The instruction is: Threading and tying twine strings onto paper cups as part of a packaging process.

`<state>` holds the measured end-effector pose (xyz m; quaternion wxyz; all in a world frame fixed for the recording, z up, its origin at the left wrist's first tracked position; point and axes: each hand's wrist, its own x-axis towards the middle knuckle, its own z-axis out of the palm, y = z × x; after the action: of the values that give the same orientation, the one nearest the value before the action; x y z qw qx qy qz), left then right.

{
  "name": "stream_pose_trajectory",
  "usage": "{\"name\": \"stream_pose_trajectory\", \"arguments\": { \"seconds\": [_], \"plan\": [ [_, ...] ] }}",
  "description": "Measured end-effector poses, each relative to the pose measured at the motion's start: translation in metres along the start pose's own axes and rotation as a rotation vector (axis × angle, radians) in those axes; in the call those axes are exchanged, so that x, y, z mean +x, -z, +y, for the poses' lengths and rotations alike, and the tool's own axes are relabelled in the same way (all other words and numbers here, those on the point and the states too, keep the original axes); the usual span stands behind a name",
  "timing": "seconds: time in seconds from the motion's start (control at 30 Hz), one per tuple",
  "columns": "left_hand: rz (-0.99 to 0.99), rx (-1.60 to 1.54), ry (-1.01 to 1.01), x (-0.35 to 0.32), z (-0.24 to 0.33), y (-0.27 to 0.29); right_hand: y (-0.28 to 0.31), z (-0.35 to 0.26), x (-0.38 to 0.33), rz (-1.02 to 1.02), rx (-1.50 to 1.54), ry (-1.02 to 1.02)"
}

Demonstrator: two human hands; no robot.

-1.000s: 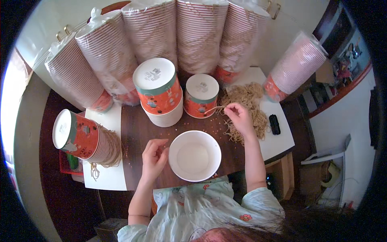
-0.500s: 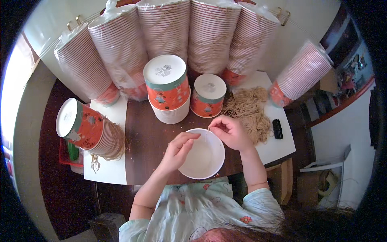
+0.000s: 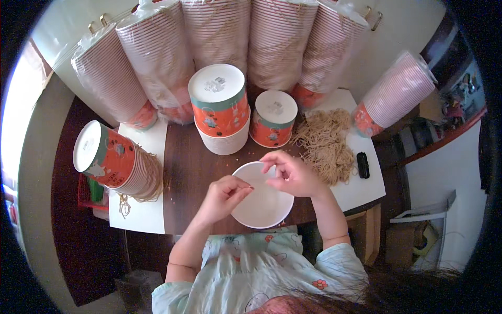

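Note:
An open white paper bucket (image 3: 261, 212) stands at the table's near edge, its inside facing up. My left hand (image 3: 224, 198) is over its left rim, thumb and forefinger pinched together. Something tiny shows at those fingertips, too small to name. Above the bucket's right rim is my right hand (image 3: 294, 177), its thumb and curled fingers parted and nothing visible between them. Beyond the bucket stand an upside-down orange and green paper bucket (image 3: 273, 119) and a taller stack of such buckets (image 3: 219, 112), also bottom up.
Rubber bands or tan strands lie in a pile (image 3: 327, 144) beside a black object (image 3: 362, 165). A leaning bucket stack (image 3: 117, 162) is at the left. Tall plastic-wrapped stacks (image 3: 217, 34) line the back; another wrapped stack (image 3: 395, 94) is at the right.
My left fingers, spread before, have come together in a pinch. My right fingers, earlier pinched on a thin pale strand at the rim, have parted. The view has shifted slightly.

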<state>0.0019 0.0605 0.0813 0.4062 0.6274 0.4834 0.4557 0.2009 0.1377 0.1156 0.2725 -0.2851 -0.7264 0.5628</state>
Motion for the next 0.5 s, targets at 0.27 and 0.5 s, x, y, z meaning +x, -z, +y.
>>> {"name": "stream_pose_trajectory", "arguments": {
  "seconds": [0.27, 0.5],
  "plan": [
    [0.001, 0.560, -0.148, -0.005, 0.013, 0.027, -0.038, -0.006, 0.022, -0.242, -0.450, 0.028],
    [0.006, 0.566, -0.158, -0.025, -0.004, 0.023, -0.062, 0.031, 0.020, -0.223, -0.477, 0.015]
  ]
}}
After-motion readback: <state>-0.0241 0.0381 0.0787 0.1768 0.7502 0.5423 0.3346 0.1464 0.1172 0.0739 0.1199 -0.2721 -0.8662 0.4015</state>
